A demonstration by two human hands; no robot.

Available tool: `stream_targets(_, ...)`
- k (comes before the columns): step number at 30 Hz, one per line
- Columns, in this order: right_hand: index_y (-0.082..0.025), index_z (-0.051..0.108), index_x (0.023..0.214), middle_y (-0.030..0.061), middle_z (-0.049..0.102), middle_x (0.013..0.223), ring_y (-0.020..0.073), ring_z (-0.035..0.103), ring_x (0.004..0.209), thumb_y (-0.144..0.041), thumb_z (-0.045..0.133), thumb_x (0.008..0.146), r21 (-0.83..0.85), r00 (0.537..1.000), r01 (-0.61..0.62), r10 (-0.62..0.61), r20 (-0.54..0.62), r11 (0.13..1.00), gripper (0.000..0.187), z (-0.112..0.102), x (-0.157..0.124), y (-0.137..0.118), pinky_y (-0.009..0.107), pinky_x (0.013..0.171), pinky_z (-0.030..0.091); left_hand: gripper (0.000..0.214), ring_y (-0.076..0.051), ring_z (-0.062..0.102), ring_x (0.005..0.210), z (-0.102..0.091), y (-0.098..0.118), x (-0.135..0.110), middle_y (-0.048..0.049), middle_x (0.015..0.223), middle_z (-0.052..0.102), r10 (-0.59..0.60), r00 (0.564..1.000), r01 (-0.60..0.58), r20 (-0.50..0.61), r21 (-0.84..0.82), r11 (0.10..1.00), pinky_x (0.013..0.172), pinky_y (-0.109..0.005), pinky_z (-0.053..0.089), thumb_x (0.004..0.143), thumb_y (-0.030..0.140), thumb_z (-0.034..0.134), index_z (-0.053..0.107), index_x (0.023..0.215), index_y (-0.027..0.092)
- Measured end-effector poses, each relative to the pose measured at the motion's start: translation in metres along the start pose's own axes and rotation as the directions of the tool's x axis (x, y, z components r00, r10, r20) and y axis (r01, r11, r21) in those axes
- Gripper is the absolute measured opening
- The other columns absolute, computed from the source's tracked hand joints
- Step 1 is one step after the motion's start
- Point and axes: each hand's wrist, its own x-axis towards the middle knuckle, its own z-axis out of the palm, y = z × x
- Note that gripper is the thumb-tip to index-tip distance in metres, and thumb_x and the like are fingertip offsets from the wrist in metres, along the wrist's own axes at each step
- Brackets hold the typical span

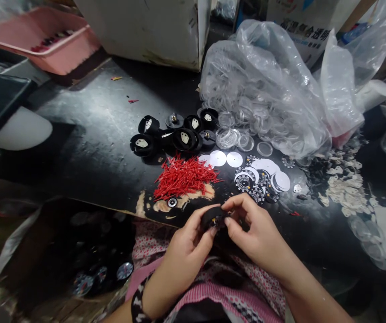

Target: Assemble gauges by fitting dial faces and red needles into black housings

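My left hand (188,244) and my right hand (252,229) meet just below the table's front edge, both pinched on one small round black housing (213,217). The fingertips of my right hand press on its top right rim. On the black table (88,134) right above lie a heap of red pointers (183,177), a cluster of black round housings (176,134) and a spread of printed dial discs (258,179). Two plain white discs (226,158) lie between them.
A clear plastic bag of transparent lenses (263,94) spills several lenses (236,139) onto the table at the right. White paper scraps (346,188) are scattered at far right. A pink tray (45,38) and a white box (152,27) stand at the back.
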Motion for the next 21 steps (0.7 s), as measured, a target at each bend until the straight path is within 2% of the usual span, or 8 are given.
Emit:
stream_targets(2,-0.022,0.057,0.103,-0.0014,0.065,0.092,0.0116,0.062,0.081,-0.012,0.053,0.086,-0.055,0.996,0.063,-0.059,0.069,0.996,0.02,0.0,0.005,-0.004,0.023,0.074,0.047,0.03,-0.023,0.064,0.114,-0.009,-0.004,-0.003,-0.0018,0.119,0.071,-0.034,0.998,0.031,-0.051,-0.048,0.998,0.099,-0.033,0.051,0.086,0.03,0.065,0.067,0.116,0.031)
stream_targets(5,-0.02,0.062,0.1,0.0018,0.068,0.097,0.0157,0.063,0.089,-0.016,0.053,0.09,-0.267,0.991,0.123,-0.104,0.085,0.956,0.013,0.003,0.023,-0.011,0.028,0.079,0.045,0.03,-0.025,0.065,0.114,-0.018,-0.006,-0.004,-0.003,0.119,0.07,-0.094,0.98,0.044,-0.174,-0.269,0.962,0.1,-0.039,0.051,0.084,0.033,0.068,0.067,0.114,0.029)
stream_targets(9,-0.017,0.063,0.088,0.0055,0.068,0.09,0.0223,0.063,0.083,-0.022,0.053,0.092,-0.658,0.997,0.072,-0.06,0.041,0.749,0.012,0.018,0.051,-0.017,0.035,0.075,0.041,0.025,-0.025,0.066,0.11,-0.02,0.0,-0.002,-0.0043,0.114,0.072,-0.115,0.95,-0.041,-0.289,-0.485,0.874,0.098,-0.042,0.053,0.08,0.028,0.072,0.067,0.104,0.025)
stream_targets(11,-0.016,0.063,0.09,0.0074,0.069,0.092,0.0246,0.063,0.084,-0.026,0.052,0.093,-0.742,0.997,0.07,-0.061,0.039,0.666,0.015,0.027,0.059,-0.018,0.037,0.075,0.04,0.025,-0.026,0.067,0.11,-0.018,0.005,-0.001,-0.0055,0.11,0.074,-0.134,0.939,-0.062,-0.318,-0.537,0.841,0.098,-0.043,0.053,0.079,0.026,0.073,0.067,0.103,0.022)
stream_targets(13,-0.015,0.062,0.092,0.0089,0.069,0.094,0.0256,0.064,0.085,-0.027,0.051,0.094,-0.775,0.997,0.071,-0.072,0.033,0.628,0.016,0.033,0.063,-0.016,0.038,0.075,0.038,0.025,-0.026,0.066,0.111,-0.017,0.008,0.001,-0.0069,0.108,0.074,-0.157,0.934,-0.063,-0.322,-0.58,0.812,0.099,-0.043,0.053,0.081,0.027,0.071,0.066,0.106,0.022)
stream_targets(16,-0.016,0.061,0.09,0.0071,0.069,0.092,0.0236,0.063,0.084,-0.024,0.051,0.095,-0.752,0.997,0.078,-0.067,0.046,0.655,0.014,0.032,0.063,-0.011,0.036,0.074,0.037,0.028,-0.026,0.063,0.117,-0.015,0.01,0.004,-0.0078,0.112,0.073,-0.159,0.938,-0.068,-0.309,-0.612,0.788,0.102,-0.043,0.05,0.085,0.028,0.066,0.064,0.112,0.022)
stream_targets(21,-0.018,0.058,0.085,0.0025,0.068,0.091,0.0185,0.061,0.083,-0.021,0.056,0.091,-0.608,0.995,0.079,-0.097,0.003,0.79,0.007,0.022,0.056,-0.004,0.032,0.075,0.036,0.033,-0.026,0.059,0.122,-0.014,0.007,0.008,-0.0062,0.12,0.07,-0.135,0.939,-0.07,-0.317,-0.559,0.826,0.108,-0.045,0.044,0.087,0.033,0.062,0.062,0.119,0.025)
